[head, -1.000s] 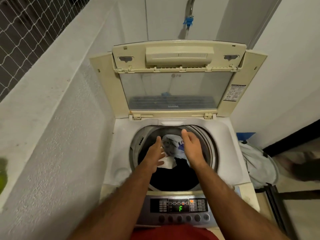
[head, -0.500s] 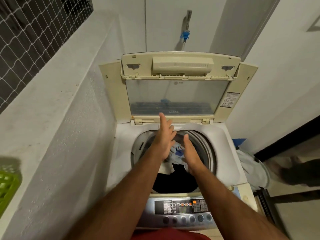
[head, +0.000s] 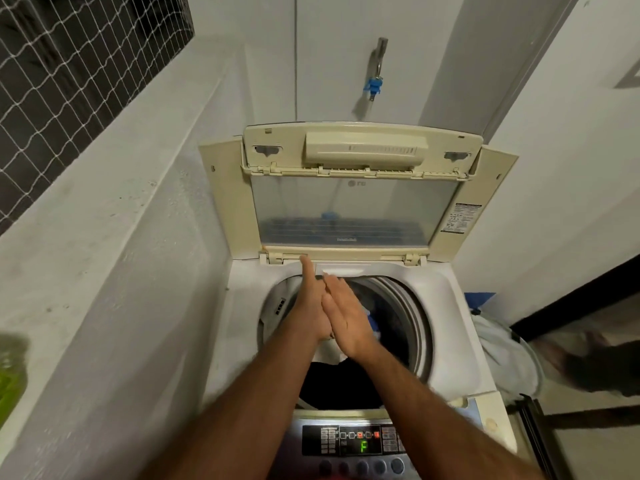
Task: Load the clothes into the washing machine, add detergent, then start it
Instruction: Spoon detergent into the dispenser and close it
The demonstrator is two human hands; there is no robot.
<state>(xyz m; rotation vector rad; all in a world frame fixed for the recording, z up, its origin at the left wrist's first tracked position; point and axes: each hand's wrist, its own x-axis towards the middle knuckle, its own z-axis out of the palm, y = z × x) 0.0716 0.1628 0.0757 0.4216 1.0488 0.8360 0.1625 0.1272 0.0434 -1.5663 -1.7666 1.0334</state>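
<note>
2 hands, my left hand (head: 309, 308) and right hand (head: 347, 319), pressed flat together with straight fingers, grasping nothing, above the round grey washing-machine drum (head: 414, 320); dark and white clothes (head: 341, 379) lay inside that drum.

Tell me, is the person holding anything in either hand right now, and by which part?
Nothing is held. The left hand and right hand are flat, fingers straight, palms together above the drum, clear of the clothes inside.
</note>
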